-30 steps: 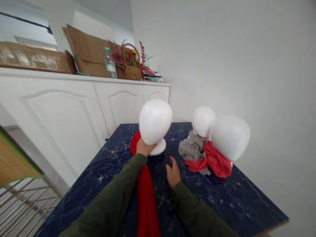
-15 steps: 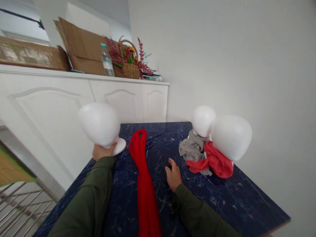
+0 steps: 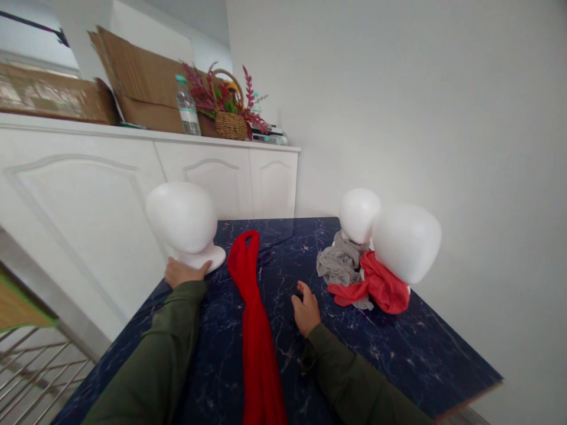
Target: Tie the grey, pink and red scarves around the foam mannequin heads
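My left hand [image 3: 186, 273] grips the base of a white mannequin head [image 3: 183, 215] at the table's left side, thumb along the base's near edge. The head's base rests on the table or very close to it. Between my arms a long red scarf [image 3: 253, 319] stretches toward me, with a loop at its far end. My right hand [image 3: 305, 310] hovers over or rests on the tabletop right of the scarf, holding nothing, its fingers loosely apart. Farther right lie a grey cloth [image 3: 339, 262] and a coral-red cloth [image 3: 385, 283], bunched around the bases of two more white mannequin heads [image 3: 407, 242].
The dark blue marbled table [image 3: 443, 354] meets a plain wall on the right. Behind it runs a white cabinet [image 3: 217, 177] carrying cardboard boxes [image 3: 142, 77], a water bottle [image 3: 188, 109] and a flower basket [image 3: 231, 125]. A metal rack [image 3: 39, 375] stands at lower left.
The left mannequin head has shifted slightly right and its base sits flatter, with my left hand still on it. My right hand has barely moved. The view has turned slightly.
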The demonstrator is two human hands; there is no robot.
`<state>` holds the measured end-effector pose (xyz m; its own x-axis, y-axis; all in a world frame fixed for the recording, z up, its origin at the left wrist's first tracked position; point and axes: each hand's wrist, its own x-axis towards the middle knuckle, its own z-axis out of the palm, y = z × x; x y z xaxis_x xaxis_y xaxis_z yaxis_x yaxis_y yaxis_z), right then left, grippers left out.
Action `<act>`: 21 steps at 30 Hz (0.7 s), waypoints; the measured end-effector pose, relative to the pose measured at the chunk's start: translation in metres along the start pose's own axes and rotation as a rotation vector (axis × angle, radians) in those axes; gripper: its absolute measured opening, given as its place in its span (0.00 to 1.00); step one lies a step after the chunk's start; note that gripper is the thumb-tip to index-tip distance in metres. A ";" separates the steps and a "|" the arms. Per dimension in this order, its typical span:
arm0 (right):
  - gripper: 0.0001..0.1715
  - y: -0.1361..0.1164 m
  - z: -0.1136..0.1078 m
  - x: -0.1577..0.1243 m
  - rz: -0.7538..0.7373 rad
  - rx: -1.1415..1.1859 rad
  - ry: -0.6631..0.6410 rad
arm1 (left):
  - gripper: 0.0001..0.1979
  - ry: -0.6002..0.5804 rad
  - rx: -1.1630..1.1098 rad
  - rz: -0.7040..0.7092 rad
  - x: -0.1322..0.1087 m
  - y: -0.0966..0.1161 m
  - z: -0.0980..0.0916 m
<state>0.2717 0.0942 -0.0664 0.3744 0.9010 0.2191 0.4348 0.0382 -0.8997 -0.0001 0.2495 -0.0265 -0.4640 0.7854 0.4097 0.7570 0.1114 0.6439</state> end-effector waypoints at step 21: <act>0.27 0.088 -0.243 0.032 -0.131 -0.088 1.228 | 0.21 -0.637 0.154 1.006 -0.139 0.016 0.005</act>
<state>0.5212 0.0210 -0.0467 0.8230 -0.1109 0.5572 0.5628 0.0257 -0.8262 0.0784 0.1451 -0.0764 0.6448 0.7174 0.2637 0.7169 -0.6873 0.1167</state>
